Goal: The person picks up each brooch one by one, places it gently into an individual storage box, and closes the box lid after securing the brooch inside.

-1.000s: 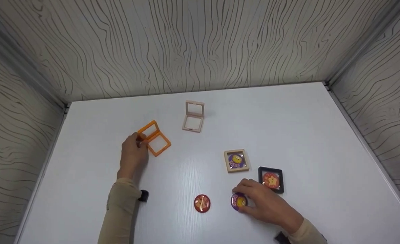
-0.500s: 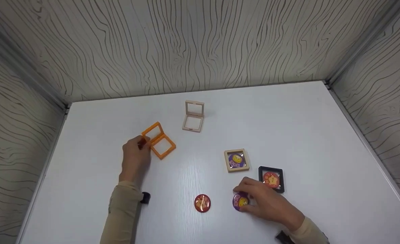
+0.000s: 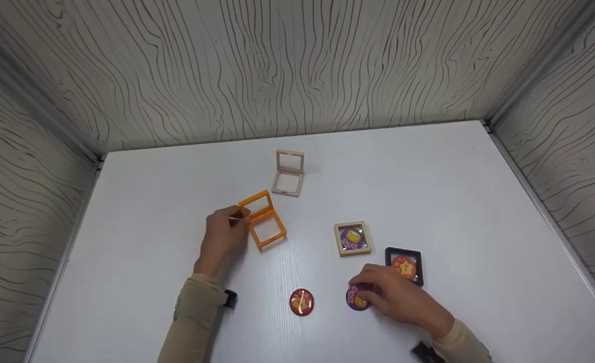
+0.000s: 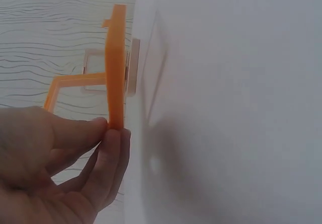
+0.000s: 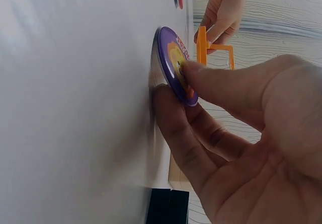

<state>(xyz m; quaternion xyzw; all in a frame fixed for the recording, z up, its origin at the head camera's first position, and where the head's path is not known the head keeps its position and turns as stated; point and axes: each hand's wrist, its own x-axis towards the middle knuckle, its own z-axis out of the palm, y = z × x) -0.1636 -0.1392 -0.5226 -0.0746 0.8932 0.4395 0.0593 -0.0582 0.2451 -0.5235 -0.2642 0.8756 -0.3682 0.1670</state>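
Note:
In the head view my left hand (image 3: 221,239) pinches the edge of an orange hinged display frame (image 3: 280,222), its two halves unfolded. The left wrist view shows this frame (image 4: 115,65) raised off the table, with thumb and fingertips gripping its lower half and a shadow beneath. At the front right, my right hand (image 3: 400,296) holds a round purple pin badge (image 3: 352,298) with a yellow character. Seen from the right wrist, the thumb presses on the face of the badge (image 5: 167,53) and fingers support it from below, its rim tilted up from the table.
A red badge (image 3: 302,302) lies between the hands. A beige frame (image 3: 338,243) with a purple badge and a black frame (image 3: 419,269) with a red badge lie near the right hand. An unfolded pale pink frame (image 3: 286,193) stands farther back. Patterned panels (image 3: 287,70) border the table.
My left hand has carried the orange frame rightward and slightly toward the front. The right hand has stayed almost in place, its thumb shifting farther onto the purple badge.

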